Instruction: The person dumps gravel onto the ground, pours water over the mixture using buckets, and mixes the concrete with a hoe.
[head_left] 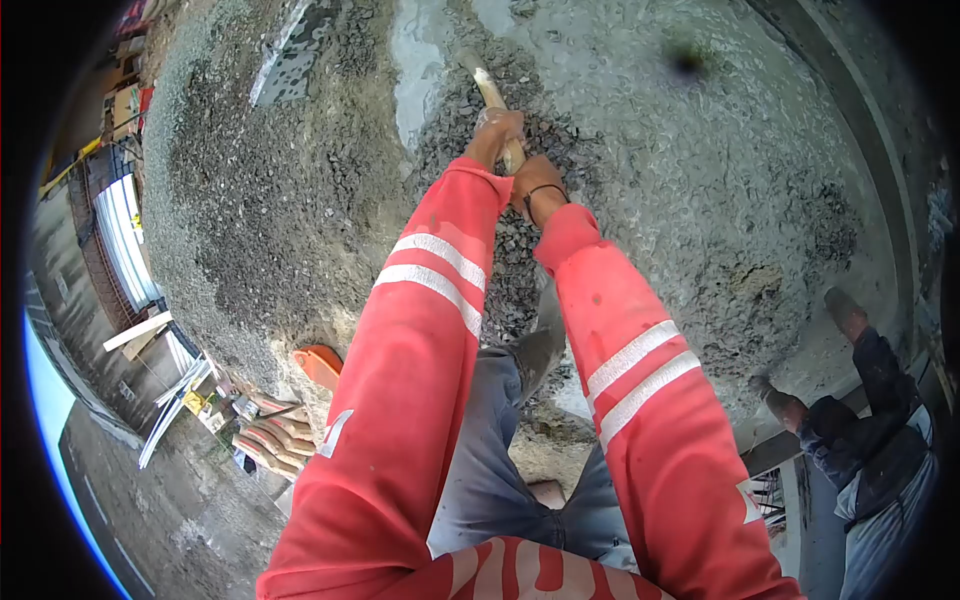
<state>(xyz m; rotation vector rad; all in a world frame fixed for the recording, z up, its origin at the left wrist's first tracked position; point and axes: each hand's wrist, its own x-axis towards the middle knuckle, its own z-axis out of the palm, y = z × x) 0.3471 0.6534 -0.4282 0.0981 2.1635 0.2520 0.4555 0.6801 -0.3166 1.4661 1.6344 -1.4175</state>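
Both of my hands are closed around a pale wooden handle [492, 95] at the upper middle of the view. My left hand [496, 135] grips it a little farther along, and my right hand [538, 182], with a dark band at the wrist, is close beside it. The far end of the handle reaches toward the wet mix, and any tool head there cannot be made out. Dark gravel [510, 250] lies below and around my hands. Wet grey concrete [660, 150] spreads to the right of them.
A person [870, 440] in dark clothes stands at the lower right. A gravel heap [250, 200] covers the left. An orange object [318, 365] is near my left sleeve. Stacked bags [275, 440] and pale boards [140, 330] lie at the lower left. A concrete edge [880, 150] curves along the right.
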